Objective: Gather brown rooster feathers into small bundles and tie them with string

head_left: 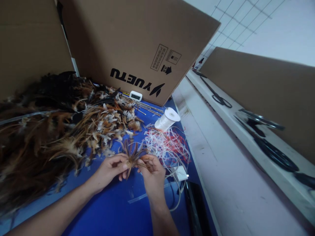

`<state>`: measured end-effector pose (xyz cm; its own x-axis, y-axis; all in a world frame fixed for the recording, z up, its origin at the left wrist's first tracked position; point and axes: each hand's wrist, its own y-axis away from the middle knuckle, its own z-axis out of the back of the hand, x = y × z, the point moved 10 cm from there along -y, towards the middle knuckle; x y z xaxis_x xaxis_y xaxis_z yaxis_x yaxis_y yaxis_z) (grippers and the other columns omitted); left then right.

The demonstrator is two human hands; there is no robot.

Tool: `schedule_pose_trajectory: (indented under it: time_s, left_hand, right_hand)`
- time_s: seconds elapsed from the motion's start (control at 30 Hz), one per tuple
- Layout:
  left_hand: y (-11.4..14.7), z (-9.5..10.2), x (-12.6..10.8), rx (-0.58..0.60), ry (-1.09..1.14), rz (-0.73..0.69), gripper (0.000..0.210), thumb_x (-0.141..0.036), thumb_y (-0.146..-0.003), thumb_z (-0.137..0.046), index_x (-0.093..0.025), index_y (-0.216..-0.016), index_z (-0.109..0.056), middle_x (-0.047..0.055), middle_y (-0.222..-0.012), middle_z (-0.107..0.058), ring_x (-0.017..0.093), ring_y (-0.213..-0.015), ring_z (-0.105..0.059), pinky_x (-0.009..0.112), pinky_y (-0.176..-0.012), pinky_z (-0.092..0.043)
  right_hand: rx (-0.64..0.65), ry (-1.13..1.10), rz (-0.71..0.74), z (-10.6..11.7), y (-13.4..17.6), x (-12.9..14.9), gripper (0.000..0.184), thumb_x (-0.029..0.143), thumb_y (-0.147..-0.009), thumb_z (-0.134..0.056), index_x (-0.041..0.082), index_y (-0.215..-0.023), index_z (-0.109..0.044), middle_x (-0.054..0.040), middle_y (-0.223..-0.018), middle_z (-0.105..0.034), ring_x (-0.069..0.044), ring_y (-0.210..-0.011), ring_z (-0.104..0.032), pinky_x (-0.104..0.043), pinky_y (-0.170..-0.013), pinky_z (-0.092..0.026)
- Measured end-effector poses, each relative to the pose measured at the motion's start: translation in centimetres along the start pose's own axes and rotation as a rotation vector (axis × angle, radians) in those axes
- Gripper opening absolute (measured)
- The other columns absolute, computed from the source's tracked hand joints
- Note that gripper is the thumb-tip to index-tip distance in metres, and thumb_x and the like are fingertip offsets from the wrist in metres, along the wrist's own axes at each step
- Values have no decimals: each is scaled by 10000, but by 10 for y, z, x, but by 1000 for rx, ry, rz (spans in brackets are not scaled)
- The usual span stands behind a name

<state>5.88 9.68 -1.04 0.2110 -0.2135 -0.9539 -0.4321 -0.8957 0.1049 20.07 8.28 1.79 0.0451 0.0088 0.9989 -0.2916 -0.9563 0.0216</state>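
I see a small fan-shaped bundle of brown feathers [133, 154] held low over the blue surface [115, 209], its tips spreading upward and its base pinched between both hands. My left hand [110, 170] has its grip closed on the bundle's base from the left, thumb and fingertips pressed together around the quills; my right hand [152, 170] closes on the same base from the right, fingers curled in (whether it also holds a thread I cannot tell). Just beyond the right hand lies a loose tangle of white and red plastic ribbon strips [167, 147], and past that a white spool of cord [167, 119] tipped on its side. To the left spreads a large heap of brown, tan and black loose feathers [61, 131], reaching nearly to the left hand. A few thin wooden sticks [150, 109] lie near a brown cardboard box printed with black lettering [137, 49]. Off to the right, black-handled scissors [219, 98] rest on a white ledge [246, 144].
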Motion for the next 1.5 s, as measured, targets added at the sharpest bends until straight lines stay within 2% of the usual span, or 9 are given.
schedule_pose_trajectory:
  time_s: [0.3, 0.5, 0.63, 0.9, 1.2, 1.33, 1.43, 1.5]
  left_hand:
    - [0, 3, 13, -15, 11, 83, 349, -472, -768, -679, -133, -705, -622, -9, -537, -573, 96, -487, -515, 210, -477, -421]
    - [-1, 9, 11, -33, -18, 53, 326, -450, -801, -655, -126, -762, -650, -22, -554, -557, 80, -486, -468, 219, -525, -404]
    - [-1, 16, 7, -84, -16, 34, 303, -430, -818, -643, -131, -772, -649, -32, -536, -542, 81, -489, -459, 221, -552, -389]
    - [-3, 23, 2, -133, -10, 5, 276, -397, -821, -645, -124, -789, -665, -24, -552, -546, 82, -492, -452, 231, -562, -388]
    - [-3, 22, 1, -134, -126, -11, 347, -481, -779, -651, -135, -748, -658, -29, -518, -534, 96, -478, -473, 227, -506, -402]
    - [-4, 18, -9, -98, -169, -77, 308, -442, -801, -637, -149, -706, -657, -17, -561, -548, 93, -469, -484, 230, -498, -419]
    - [-2, 15, -23, -94, -258, -186, 277, -394, -830, -612, -160, -696, -674, 11, -670, -593, 84, -465, -491, 234, -498, -431]
    - [1, 15, -31, -116, -343, -257, 273, -359, -845, -598, -167, -665, -671, 15, -671, -592, 92, -489, -505, 228, -504, -429]
  right_hand:
    - [19, -6, -21, -6, 4, -3, 128, 174, -684, -698, 194, -786, -623, 1, -722, -697, -142, -656, -657, -252, -628, -535]
    - [60, -20, -40, -9, 4, -5, 182, 234, -713, -728, 196, -849, -613, 15, -695, -683, -128, -613, -635, -240, -582, -514]
    - [87, -46, -58, -7, 1, -8, 206, 242, -731, -736, 193, -884, -607, 23, -691, -677, -110, -586, -611, -216, -537, -485]
    - [-29, -177, -46, 12, -7, -6, 267, 235, -707, -776, 184, -882, -582, 27, -643, -670, -115, -545, -622, -212, -495, -477]
    - [-86, -188, -5, 19, -6, -1, 300, 209, -692, -785, 188, -906, -576, 7, -707, -694, -149, -596, -671, -233, -493, -526]
    - [-143, -165, 8, 27, -6, 0, 308, 237, -691, -792, 187, -905, -576, 4, -716, -702, -149, -609, -678, -228, -495, -534]
    - [-149, -142, -20, 28, -4, -1, 316, 255, -695, -790, 190, -915, -572, 4, -712, -703, -165, -641, -696, -234, -511, -544]
    - [-143, -116, -28, 26, -3, -1, 325, 254, -687, -795, 191, -915, -573, 6, -703, -703, -160, -629, -689, -243, -534, -553]
